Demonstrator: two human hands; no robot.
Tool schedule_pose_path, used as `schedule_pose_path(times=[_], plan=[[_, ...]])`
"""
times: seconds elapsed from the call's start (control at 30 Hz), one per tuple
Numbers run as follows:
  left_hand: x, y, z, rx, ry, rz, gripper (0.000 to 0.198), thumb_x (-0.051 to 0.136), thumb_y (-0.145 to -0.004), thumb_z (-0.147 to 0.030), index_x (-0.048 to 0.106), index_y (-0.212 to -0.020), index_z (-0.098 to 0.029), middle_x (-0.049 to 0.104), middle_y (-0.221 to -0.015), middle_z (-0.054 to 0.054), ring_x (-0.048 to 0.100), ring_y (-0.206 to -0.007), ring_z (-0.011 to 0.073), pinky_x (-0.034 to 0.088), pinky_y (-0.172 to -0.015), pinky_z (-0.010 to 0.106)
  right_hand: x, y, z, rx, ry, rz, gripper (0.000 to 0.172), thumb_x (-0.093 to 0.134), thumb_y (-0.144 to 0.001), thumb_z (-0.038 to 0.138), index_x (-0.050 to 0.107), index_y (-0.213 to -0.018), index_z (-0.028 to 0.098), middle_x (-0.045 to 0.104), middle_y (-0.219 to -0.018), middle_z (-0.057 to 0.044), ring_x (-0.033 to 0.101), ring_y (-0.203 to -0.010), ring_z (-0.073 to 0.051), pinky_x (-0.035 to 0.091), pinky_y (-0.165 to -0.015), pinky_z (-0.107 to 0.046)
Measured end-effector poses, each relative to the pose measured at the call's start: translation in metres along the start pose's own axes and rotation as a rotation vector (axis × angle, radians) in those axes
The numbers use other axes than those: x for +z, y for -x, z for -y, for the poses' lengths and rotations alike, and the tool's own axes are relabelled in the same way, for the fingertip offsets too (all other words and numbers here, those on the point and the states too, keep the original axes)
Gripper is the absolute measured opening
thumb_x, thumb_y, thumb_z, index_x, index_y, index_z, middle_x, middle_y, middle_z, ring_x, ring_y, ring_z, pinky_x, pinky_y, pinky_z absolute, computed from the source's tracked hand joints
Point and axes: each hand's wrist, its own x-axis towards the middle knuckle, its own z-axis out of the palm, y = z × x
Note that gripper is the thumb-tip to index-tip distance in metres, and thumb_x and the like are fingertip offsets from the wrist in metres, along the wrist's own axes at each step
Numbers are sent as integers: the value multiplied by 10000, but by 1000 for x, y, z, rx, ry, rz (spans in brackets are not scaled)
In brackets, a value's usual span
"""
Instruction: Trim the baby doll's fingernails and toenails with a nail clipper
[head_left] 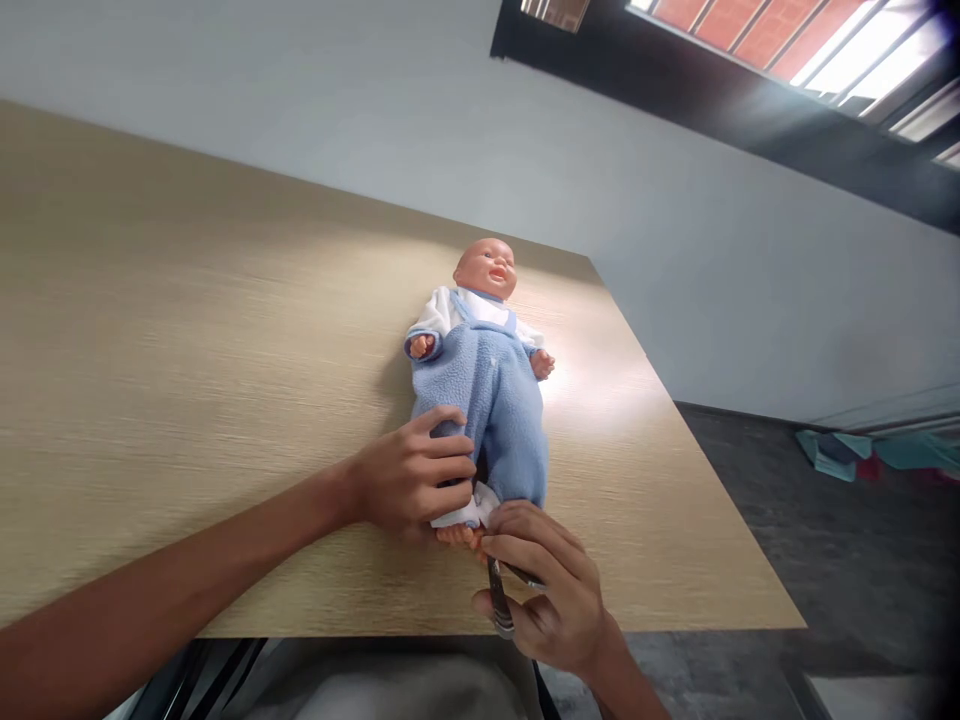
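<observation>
A baby doll [480, 380] in a blue fleece romper and white shirt lies on its back on the wooden table [187, 380], head pointing away from me. My left hand [412, 475] is wrapped round the doll's left-side leg just above the foot. My right hand [544, 590] is closed on a small metal tool [499, 600], which looks like a nail clipper, held at the doll's bare foot [459, 535]. The doll's other foot is hidden behind my right hand.
The table's near edge [375, 632] runs just below my hands, and its right edge slopes toward a dark floor [787, 520]. Teal and red cloth [847, 455] lies on the floor at the far right. A pale wall stands behind the table.
</observation>
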Motion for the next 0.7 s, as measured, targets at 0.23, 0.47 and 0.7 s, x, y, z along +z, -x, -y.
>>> schedule_pose_path(times=[0.23, 0.47, 0.7], plan=[[-13, -6, 2, -108, 39, -59, 217, 597, -901, -355, 569, -763, -191, 708, -787, 42, 682, -849, 203, 486, -982, 452, 6, 8, 2, 69, -91, -58, 291, 634, -935, 443, 640, -1066, 183, 725, -910, -102, 722, -868, -233, 635, -798, -397], [-3, 0, -14, -194, 27, -136, 233, 531, -908, -351, 649, -921, -150, 739, -993, 111, 665, -1019, 252, 435, -1087, 513, -12, -6, -5, 92, -257, -74, 335, 666, -929, 371, 560, -1201, 206, 731, -883, -63, 731, -856, -223, 591, -957, -532], [10, 0, -24, -255, -26, -101, 363, 462, -941, -412, 666, -1009, -120, 712, -1109, 146, 617, -1126, 302, 348, -1146, 534, -38, -43, -19, -275, -5, 172, 133, 693, -902, 263, 589, -909, 179, 746, -868, -98, 726, -994, -265, 658, -793, -407]])
